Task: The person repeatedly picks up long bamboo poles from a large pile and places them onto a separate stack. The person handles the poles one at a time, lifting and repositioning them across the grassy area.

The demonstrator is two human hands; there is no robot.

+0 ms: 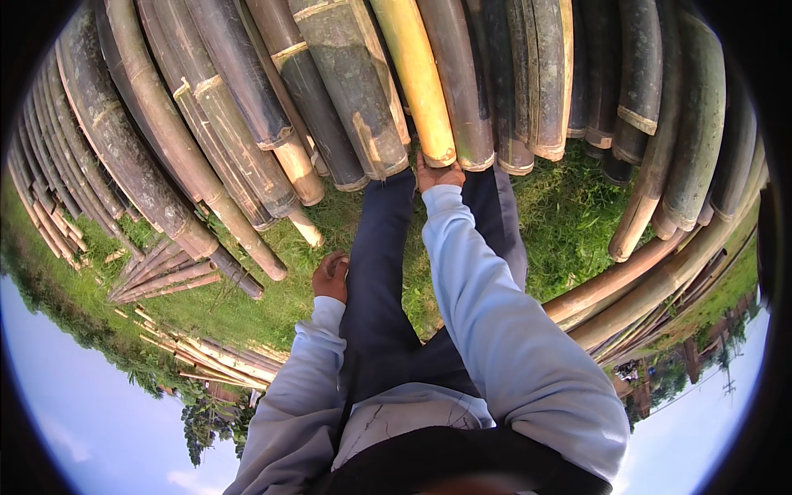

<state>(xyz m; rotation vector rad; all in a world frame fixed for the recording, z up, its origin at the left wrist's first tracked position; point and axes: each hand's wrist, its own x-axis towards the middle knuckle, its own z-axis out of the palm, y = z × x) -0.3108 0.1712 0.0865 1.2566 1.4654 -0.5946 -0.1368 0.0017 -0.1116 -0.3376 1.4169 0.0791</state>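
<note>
A bright yellow bamboo pole [415, 78] lies in a row of darker poles, its cut end toward me. My right hand [440, 175] is at that end, holding it from below; part of the fingers is hidden under the pole. Beside it on the right is a dark brown bamboo pole [462, 91], and on the left a wide, patchy grey-brown one [351, 78]. My left hand [332, 276] hangs by my left thigh with its fingers curled in, and nothing shows in it.
Thick bamboo poles [124, 148] spread across the far side, some jutting closer. A fan of thin pieces [165, 272] lies at left on the grass [569, 223]. Long poles [635, 293] curve along the right. More thin poles [206, 355] lie at lower left.
</note>
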